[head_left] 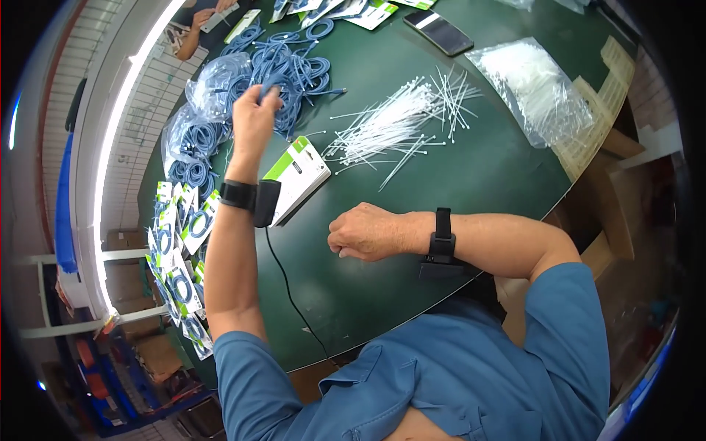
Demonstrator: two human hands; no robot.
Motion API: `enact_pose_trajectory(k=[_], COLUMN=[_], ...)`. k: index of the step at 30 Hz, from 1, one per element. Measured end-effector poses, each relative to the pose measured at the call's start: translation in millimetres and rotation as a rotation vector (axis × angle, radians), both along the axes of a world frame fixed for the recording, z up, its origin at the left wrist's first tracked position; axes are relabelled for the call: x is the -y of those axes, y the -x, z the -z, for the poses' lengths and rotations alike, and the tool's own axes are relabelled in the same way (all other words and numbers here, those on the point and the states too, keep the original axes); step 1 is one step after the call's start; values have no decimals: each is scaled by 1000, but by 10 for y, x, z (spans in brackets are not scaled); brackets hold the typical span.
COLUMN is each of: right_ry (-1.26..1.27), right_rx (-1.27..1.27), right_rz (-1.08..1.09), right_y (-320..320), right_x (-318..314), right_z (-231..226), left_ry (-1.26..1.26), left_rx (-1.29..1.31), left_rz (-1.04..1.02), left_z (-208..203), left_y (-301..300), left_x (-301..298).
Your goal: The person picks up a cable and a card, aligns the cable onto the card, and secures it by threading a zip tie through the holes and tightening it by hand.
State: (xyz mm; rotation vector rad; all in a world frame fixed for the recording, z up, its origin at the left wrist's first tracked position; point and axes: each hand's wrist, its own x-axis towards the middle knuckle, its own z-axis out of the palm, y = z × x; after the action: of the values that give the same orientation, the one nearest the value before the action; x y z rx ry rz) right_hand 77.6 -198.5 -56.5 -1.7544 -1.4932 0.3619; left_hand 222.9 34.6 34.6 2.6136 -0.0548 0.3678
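My left hand [254, 121] reaches to the near edge of a tangled pile of blue cables [290, 66] at the far left. Its fingers pinch a blue cable [273, 82], slightly blurred. Below that hand lies a stack of white and green packaging cards [303, 176]. My right hand [368, 232] rests as a loose fist on the green table [368, 294], with nothing seen sticking out of it. Beyond it are loose white cable ties [401, 121], spread in a heap.
Carded blue cables [176, 257] crowd the left edge, beside clear plastic bags [220, 88]. A phone [439, 31] and a bag of white cable ties [528, 88] lie far right. Another person's hand [202, 18] holds a card at the top left. A black cord [290, 290] crosses the table.
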Motion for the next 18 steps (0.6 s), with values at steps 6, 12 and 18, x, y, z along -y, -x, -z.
enact_pose_trajectory(k=[6, 12, 18], right_ry=[-56, -228, -365], right_rx=[-25, -351, -1040], right_rz=[-9, 127, 161], right_y=[-8, -171, 1], right_x=[-28, 60, -45], right_z=[-11, -258, -998], left_ry=[1174, 1221, 1001], left_rx=[149, 61, 66], left_rz=[19, 73, 57], left_z=[-361, -402, -374], left_y=[259, 1435, 2267], left_x=[-212, 255, 406])
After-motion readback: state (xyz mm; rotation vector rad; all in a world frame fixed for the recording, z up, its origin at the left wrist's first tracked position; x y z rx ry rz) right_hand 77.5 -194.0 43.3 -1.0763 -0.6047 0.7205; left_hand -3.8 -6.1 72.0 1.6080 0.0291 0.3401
